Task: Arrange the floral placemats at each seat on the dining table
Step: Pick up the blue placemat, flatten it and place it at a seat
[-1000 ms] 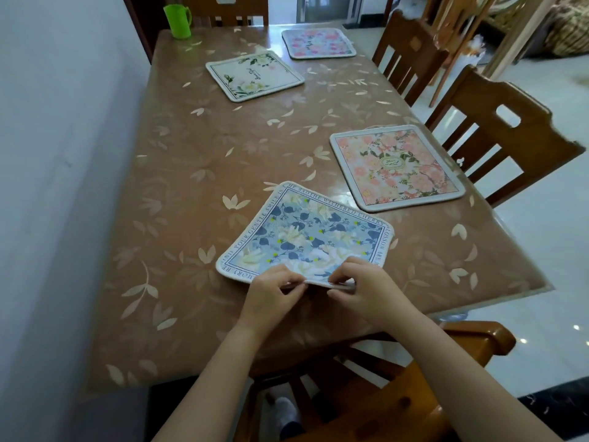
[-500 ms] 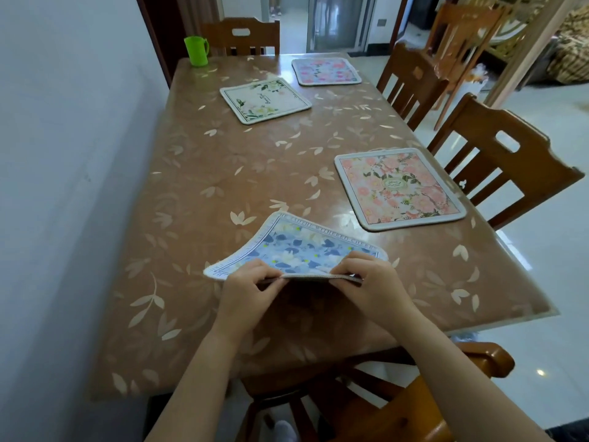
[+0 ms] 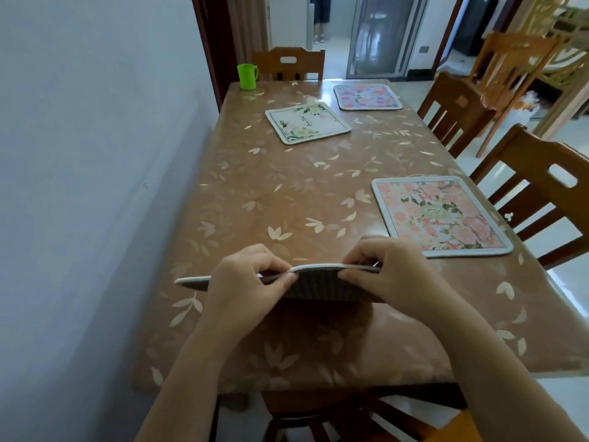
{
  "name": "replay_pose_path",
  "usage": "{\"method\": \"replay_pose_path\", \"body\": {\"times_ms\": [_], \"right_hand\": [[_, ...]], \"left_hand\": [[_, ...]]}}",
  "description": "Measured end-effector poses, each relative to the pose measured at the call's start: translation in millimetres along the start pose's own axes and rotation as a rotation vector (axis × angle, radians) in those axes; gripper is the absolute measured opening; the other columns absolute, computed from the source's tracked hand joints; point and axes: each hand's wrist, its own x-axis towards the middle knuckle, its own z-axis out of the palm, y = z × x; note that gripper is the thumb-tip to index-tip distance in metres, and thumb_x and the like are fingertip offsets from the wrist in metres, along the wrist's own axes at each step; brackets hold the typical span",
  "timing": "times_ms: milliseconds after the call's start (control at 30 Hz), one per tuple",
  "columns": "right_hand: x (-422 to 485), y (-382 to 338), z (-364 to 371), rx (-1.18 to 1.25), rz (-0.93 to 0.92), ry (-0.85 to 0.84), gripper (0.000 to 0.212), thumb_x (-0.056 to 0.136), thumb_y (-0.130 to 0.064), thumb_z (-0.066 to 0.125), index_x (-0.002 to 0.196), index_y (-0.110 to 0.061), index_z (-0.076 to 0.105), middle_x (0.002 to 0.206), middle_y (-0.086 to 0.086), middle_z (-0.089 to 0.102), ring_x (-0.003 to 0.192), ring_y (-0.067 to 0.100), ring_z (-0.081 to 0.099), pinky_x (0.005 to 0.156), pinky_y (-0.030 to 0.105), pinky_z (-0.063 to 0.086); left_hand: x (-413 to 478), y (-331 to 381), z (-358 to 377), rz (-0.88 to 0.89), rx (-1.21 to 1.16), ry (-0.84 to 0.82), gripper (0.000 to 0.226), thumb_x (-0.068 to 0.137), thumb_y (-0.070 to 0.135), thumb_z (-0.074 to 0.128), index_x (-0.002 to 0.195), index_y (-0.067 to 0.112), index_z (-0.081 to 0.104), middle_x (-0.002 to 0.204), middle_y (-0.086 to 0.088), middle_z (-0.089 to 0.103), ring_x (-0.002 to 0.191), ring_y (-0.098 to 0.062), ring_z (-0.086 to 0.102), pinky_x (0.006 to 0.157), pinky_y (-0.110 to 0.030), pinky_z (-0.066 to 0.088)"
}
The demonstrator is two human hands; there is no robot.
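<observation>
Both my hands hold the blue floral placemat (image 3: 322,283) lifted off the near end of the dining table (image 3: 287,193). It is tipped so I see only its white edge and dark ribbed underside. My left hand (image 3: 245,279) pinches its near edge left of the middle, and my right hand (image 3: 389,269) pinches it to the right. A pink floral placemat (image 3: 439,215) lies flat at the near right seat. A white placemat with green leaves (image 3: 307,122) lies askew in the far middle. Another pink placemat (image 3: 366,96) lies at the far right seat.
A green cup (image 3: 247,76) stands at the far left corner. Wooden chairs stand along the right side (image 3: 535,193) (image 3: 455,113), at the far end (image 3: 288,63) and under me (image 3: 366,416). A wall (image 3: 95,186) runs along the table's left edge.
The blue placemat lay flat on the table; my two hands have lifted its near edge until its top face turned away from me. My view has tilted up.
</observation>
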Motion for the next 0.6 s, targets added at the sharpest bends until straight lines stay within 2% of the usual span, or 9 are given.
{"method": "replay_pose_path", "body": {"times_ms": [133, 200, 267, 300, 400, 500, 600], "right_hand": [[20, -1, -1, -0.032, -0.059, 0.093, 0.006, 0.073, -0.020, 0.073, 0.075, -0.023, 0.068, 0.074, -0.013, 0.061, 0.071, 0.003, 0.055, 0.061, 0.010, 0.043], [34, -1, 0, -0.038, -0.081, 0.157, 0.005, 0.075, -0.017, 0.072, 0.078, -0.019, 0.069, 0.074, -0.013, 0.058, 0.073, 0.009, 0.056, 0.066, 0.018, 0.045], [51, 1, -1, -0.011, -0.105, 0.231, 0.004, 0.075, -0.013, 0.071, 0.079, -0.014, 0.070, 0.075, -0.010, 0.058, 0.075, 0.014, 0.057, 0.070, 0.027, 0.047], [59, 2, -4, 0.014, -0.111, 0.275, 0.004, 0.075, -0.011, 0.071, 0.078, -0.014, 0.070, 0.074, -0.008, 0.058, 0.074, 0.014, 0.057, 0.071, 0.027, 0.046], [81, 1, -16, 0.109, -0.139, 0.429, 0.005, 0.073, -0.007, 0.072, 0.076, -0.010, 0.070, 0.074, -0.003, 0.061, 0.072, 0.011, 0.056, 0.068, 0.017, 0.042], [91, 2, -21, 0.185, -0.186, 0.563, 0.006, 0.074, -0.003, 0.070, 0.078, -0.008, 0.069, 0.075, 0.002, 0.062, 0.068, 0.005, 0.053, 0.065, 0.008, 0.040], [83, 21, -7, 0.164, -0.211, 0.586, 0.005, 0.074, -0.001, 0.071, 0.078, -0.003, 0.068, 0.076, 0.004, 0.061, 0.067, 0.007, 0.052, 0.061, 0.009, 0.040]], "left_hand": [[16, 2, -9, 0.006, 0.018, 0.024, 0.010, 0.067, 0.012, 0.079, 0.071, 0.018, 0.071, 0.066, 0.015, 0.060, 0.067, -0.003, 0.058, 0.063, -0.012, 0.043], [32, 3, -8, -0.034, 0.025, 0.029, 0.008, 0.068, 0.011, 0.078, 0.073, 0.014, 0.072, 0.067, 0.013, 0.060, 0.066, -0.005, 0.058, 0.065, -0.016, 0.045], [52, 5, -6, -0.042, 0.015, 0.044, 0.008, 0.069, 0.009, 0.078, 0.073, 0.012, 0.073, 0.067, 0.010, 0.059, 0.065, -0.006, 0.057, 0.064, -0.011, 0.043], [62, 7, -6, -0.033, 0.017, 0.063, 0.008, 0.069, 0.008, 0.077, 0.074, 0.011, 0.072, 0.067, 0.009, 0.059, 0.065, -0.003, 0.056, 0.064, -0.008, 0.041], [91, 16, -6, 0.031, 0.049, 0.171, 0.008, 0.071, 0.009, 0.075, 0.079, 0.010, 0.072, 0.072, 0.006, 0.059, 0.065, -0.002, 0.053, 0.064, -0.003, 0.038], [108, 19, 0, 0.127, 0.052, 0.292, 0.007, 0.073, 0.011, 0.073, 0.080, 0.010, 0.072, 0.073, 0.005, 0.059, 0.067, -0.005, 0.052, 0.065, -0.007, 0.038], [97, 2, 24, 0.167, 0.040, 0.303, 0.005, 0.073, 0.011, 0.071, 0.078, 0.009, 0.071, 0.073, 0.002, 0.061, 0.066, -0.008, 0.054, 0.065, -0.020, 0.044]]}}
